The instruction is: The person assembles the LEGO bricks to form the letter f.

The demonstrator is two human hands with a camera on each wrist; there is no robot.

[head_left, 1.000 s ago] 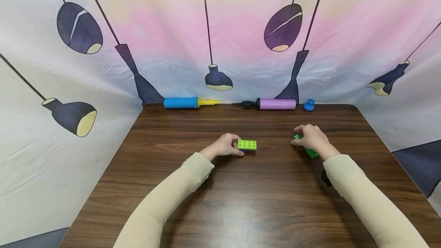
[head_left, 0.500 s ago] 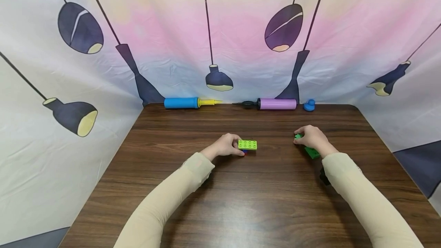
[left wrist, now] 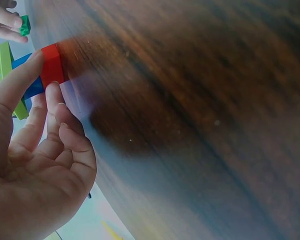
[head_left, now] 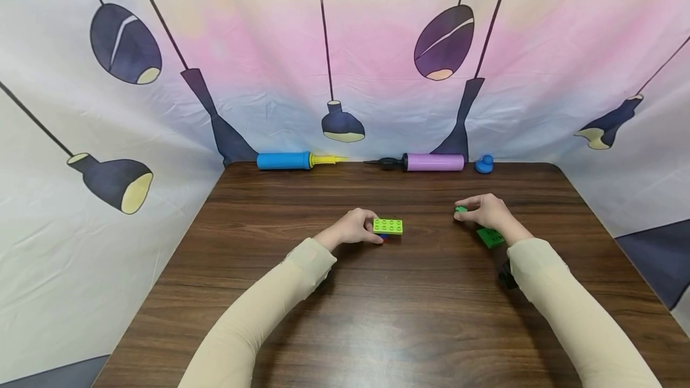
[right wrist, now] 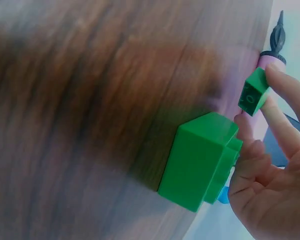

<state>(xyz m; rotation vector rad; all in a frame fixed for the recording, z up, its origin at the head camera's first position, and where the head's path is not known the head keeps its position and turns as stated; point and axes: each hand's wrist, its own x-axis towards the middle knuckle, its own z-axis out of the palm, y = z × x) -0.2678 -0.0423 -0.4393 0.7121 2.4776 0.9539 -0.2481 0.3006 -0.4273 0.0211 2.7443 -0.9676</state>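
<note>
My left hand (head_left: 352, 226) is gripping the stack (head_left: 388, 226), apparently standing on the table (head_left: 388, 304). My right hand (head_left: 488, 211) is pinching the brick (right wrist: 254, 93) near the block (right wrist: 195, 162); steady, level holding should be serving best.

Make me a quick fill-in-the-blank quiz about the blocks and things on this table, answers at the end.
1. The left hand holds a stack whose bottom block is colored ____.
2. The lime block on top shows ____ studs.
3. The right hand pinches a small block whose color is ____.
4. The small blue toy lies nearest the ____ cylinder.

Missing words: red; eight; green; purple.
</note>
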